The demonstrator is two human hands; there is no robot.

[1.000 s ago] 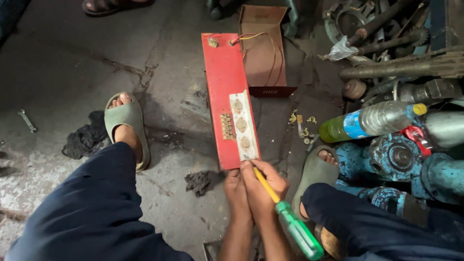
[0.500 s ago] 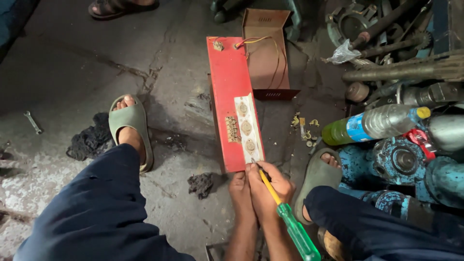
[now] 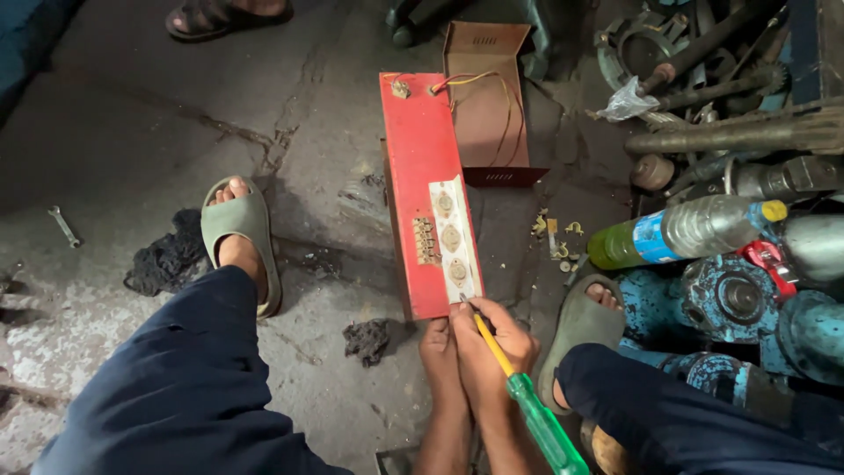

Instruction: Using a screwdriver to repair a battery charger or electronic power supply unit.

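Observation:
A long red metal panel (image 3: 422,167) lies on the concrete floor, with a white strip carrying three round fittings (image 3: 450,237) and a small terminal block. My left hand (image 3: 437,347) grips the panel's near end. My right hand (image 3: 492,347) holds a screwdriver (image 3: 527,405) with a green handle and yellow shaft, its tip at the near corner of the white strip. Wires run from the panel's far end into a brown metal cover (image 3: 488,105) lying open beside it.
My feet in grey-green sandals (image 3: 242,233) (image 3: 580,325) flank the panel. Dark rags (image 3: 171,259) and a small spanner (image 3: 63,225) lie left. A plastic bottle (image 3: 677,230), small loose brass parts (image 3: 556,237), blue machine parts and metal rods crowd the right. Another person's sandalled foot (image 3: 220,18) is at the top.
The view has shifted slightly; my hands and the screwdriver stay at the panel's near end, with the tip still at the white strip.

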